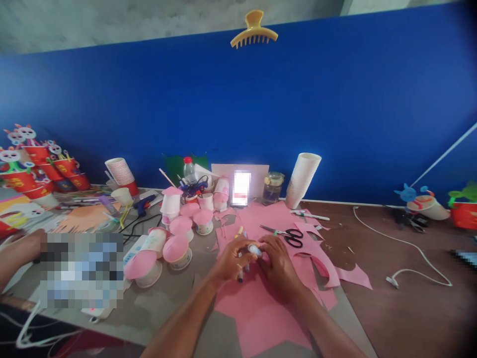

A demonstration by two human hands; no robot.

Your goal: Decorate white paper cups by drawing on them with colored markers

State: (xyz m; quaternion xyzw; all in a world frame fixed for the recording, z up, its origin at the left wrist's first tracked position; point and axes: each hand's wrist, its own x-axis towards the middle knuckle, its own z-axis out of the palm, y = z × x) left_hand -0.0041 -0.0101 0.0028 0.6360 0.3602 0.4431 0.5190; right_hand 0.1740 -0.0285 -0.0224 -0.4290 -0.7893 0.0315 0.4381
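A small, pale blue-white round object point(255, 250) is pinched between the thumb and fingers of my left hand point(234, 259). From the other side, the bent fingers of my right hand point(276, 258) close in against the same object; its exact kind is too small to make out. Both hands are over pink paper sheets point(268, 323) spread on the table. Slim markers point(240, 274) lie partly hidden under my left hand. Just beyond my right hand are black-handled scissors point(293, 238), lying with blades apart on the paper.
Left of my hands stand several white cups with pink paper tops point(179, 250). A lit phone point(241, 188), a jar point(273, 189) and a tall cup stack point(303, 180) line the blue partition point(223, 99). Another person's hand point(28, 248) is at far left. A white cable point(406, 243) lies right.
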